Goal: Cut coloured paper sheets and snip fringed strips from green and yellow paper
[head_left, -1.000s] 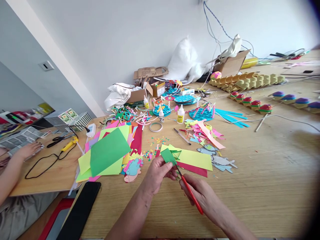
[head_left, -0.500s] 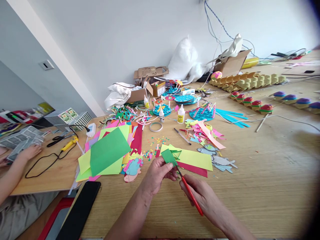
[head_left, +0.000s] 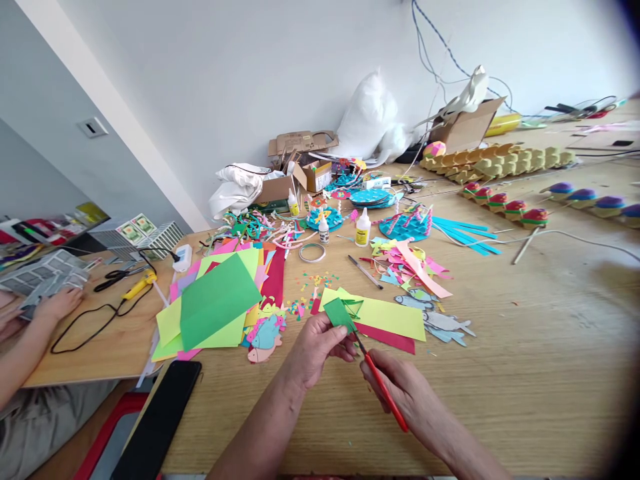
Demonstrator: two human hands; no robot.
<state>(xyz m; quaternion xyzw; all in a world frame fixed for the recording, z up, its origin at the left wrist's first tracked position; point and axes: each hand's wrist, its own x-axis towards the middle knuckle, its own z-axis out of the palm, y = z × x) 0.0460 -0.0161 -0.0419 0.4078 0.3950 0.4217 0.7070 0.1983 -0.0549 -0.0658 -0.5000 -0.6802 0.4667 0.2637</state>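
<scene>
Between the thumb and fingers of my left hand [head_left: 316, 347] is a small piece of green paper [head_left: 338, 315]. My right hand [head_left: 397, 380] grips red-handled scissors [head_left: 384, 388], whose dark blades meet the green paper's right edge. Just behind lie a yellow-green paper strip [head_left: 395, 319] with thin green offcuts on it and a dark red paper strip [head_left: 387, 338] partly under it. To the left sit paper fish cutouts [head_left: 265, 340] and a larger green sheet [head_left: 220, 301] on a stack of coloured paper. Grey paper fish [head_left: 445, 322] lie to the right.
A black phone [head_left: 159, 420] rests at the table's front left. Glue bottles [head_left: 363, 230], a pen [head_left: 365, 272], a tape roll [head_left: 312, 252] and paper scraps [head_left: 395, 261] stand or lie further back. Painted egg-carton pieces [head_left: 513, 206] are at right. Another person's hand [head_left: 61, 303] works at left.
Both hands stay in nearly the same place, the scissors still at the green paper. Only slight shifts of the view and hands show.
</scene>
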